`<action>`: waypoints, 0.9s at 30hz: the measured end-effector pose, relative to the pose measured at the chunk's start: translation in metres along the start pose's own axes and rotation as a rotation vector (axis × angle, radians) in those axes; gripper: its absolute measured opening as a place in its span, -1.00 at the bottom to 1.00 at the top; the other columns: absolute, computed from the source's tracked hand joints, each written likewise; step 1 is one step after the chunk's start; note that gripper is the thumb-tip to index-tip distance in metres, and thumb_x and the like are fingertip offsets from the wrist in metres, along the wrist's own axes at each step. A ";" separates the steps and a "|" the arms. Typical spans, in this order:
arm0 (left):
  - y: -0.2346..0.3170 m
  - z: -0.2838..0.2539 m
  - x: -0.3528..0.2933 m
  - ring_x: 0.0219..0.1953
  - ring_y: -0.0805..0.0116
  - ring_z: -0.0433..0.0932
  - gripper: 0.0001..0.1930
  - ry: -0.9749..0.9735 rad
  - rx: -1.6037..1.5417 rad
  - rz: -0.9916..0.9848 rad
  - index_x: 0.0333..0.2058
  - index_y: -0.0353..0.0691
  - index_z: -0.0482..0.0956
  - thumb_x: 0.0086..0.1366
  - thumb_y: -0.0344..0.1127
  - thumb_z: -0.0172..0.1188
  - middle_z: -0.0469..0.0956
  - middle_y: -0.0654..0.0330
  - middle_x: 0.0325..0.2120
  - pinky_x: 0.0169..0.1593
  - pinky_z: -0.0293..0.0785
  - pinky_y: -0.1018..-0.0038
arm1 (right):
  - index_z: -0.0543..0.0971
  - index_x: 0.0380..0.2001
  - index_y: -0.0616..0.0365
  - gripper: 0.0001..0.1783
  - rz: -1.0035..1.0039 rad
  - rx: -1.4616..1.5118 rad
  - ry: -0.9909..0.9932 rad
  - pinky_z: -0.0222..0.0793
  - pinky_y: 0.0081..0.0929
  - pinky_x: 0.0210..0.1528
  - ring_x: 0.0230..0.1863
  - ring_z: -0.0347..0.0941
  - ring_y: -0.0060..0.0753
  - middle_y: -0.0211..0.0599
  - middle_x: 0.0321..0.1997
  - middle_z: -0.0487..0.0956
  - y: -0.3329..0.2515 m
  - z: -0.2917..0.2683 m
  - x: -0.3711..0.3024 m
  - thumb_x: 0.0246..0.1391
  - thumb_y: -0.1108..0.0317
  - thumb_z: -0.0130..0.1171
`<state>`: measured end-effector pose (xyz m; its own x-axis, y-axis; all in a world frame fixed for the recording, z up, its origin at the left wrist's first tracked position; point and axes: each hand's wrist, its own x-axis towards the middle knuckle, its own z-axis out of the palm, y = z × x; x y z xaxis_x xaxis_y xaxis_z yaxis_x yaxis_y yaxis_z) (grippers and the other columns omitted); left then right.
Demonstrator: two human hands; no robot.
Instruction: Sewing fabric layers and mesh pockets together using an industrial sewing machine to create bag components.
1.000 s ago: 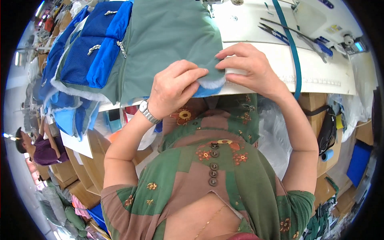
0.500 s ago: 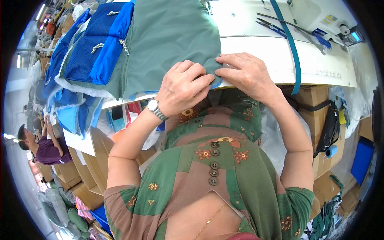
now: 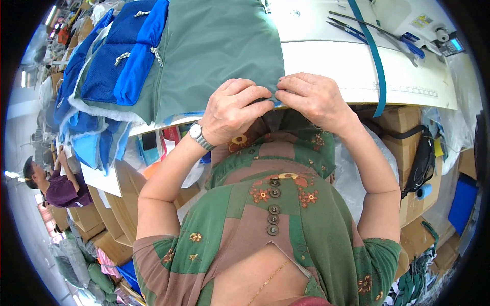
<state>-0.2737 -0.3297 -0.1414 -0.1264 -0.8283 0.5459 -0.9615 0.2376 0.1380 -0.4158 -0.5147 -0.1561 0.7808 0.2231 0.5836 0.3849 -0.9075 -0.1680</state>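
Note:
A grey-green fabric panel (image 3: 219, 46) lies over the front of the white sewing table. At its near right corner, my left hand (image 3: 237, 109) pinches the edge from the left, thumb and fingers pressed together. Close beside it, my right hand (image 3: 311, 99) grips the same corner from the right, its fingertips almost meeting the left ones. A bit of blue lining shows under the edge; the exact fold between the fingers is hidden. Joined on the left is a section with blue mesh pockets (image 3: 104, 76) and cord zip pulls, its raw edge white and fluffy.
Thread snips (image 3: 347, 31) and long scissors (image 3: 403, 43) lie on the table (image 3: 326, 66) at the back right. A teal strip (image 3: 375, 66) hangs over its front edge. Cardboard boxes (image 3: 400, 122) and a black bag (image 3: 421, 163) are below right. Another person (image 3: 64, 186) is at far left.
My right hand has shifted slightly down and its fingers have closed in on the corner, nearer my left hand. My left hand has barely moved.

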 end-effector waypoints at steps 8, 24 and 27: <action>0.006 -0.001 -0.003 -0.30 0.24 0.55 -0.75 0.008 -0.054 -0.072 -0.33 -0.21 0.64 -0.07 -0.54 0.34 0.57 0.24 -0.36 -0.22 0.50 0.35 | 0.50 -0.45 0.12 -0.87 -0.044 -0.003 0.052 0.53 -0.50 -0.31 -0.25 0.57 -0.42 -0.40 -0.35 0.50 -0.001 -0.003 -0.003 -0.16 0.41 0.16; 0.006 0.007 0.002 -0.38 0.21 0.51 -0.80 0.001 0.034 -0.084 -0.34 -0.25 0.58 -0.03 -0.49 0.26 0.49 0.16 -0.42 -0.30 0.49 0.36 | 0.41 -0.61 0.07 -0.92 -0.269 -0.149 -0.051 0.38 -0.44 -0.53 -0.51 0.40 -0.41 -0.34 -0.54 0.34 0.005 -0.003 0.008 -0.21 0.37 0.09; 0.012 0.006 0.000 -0.39 0.24 0.50 -0.82 0.012 0.003 -0.112 -0.32 -0.25 0.60 0.04 -0.46 0.30 0.49 0.20 -0.44 -0.31 0.49 0.37 | 0.49 -0.49 0.14 -0.91 -0.192 -0.048 -0.040 0.47 -0.44 -0.46 -0.44 0.51 -0.37 -0.32 -0.43 0.47 -0.002 -0.007 0.007 -0.16 0.41 0.14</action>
<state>-0.2862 -0.3297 -0.1447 -0.0155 -0.8433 0.5372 -0.9702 0.1427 0.1959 -0.4147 -0.5137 -0.1460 0.7144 0.4069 0.5693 0.5053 -0.8627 -0.0176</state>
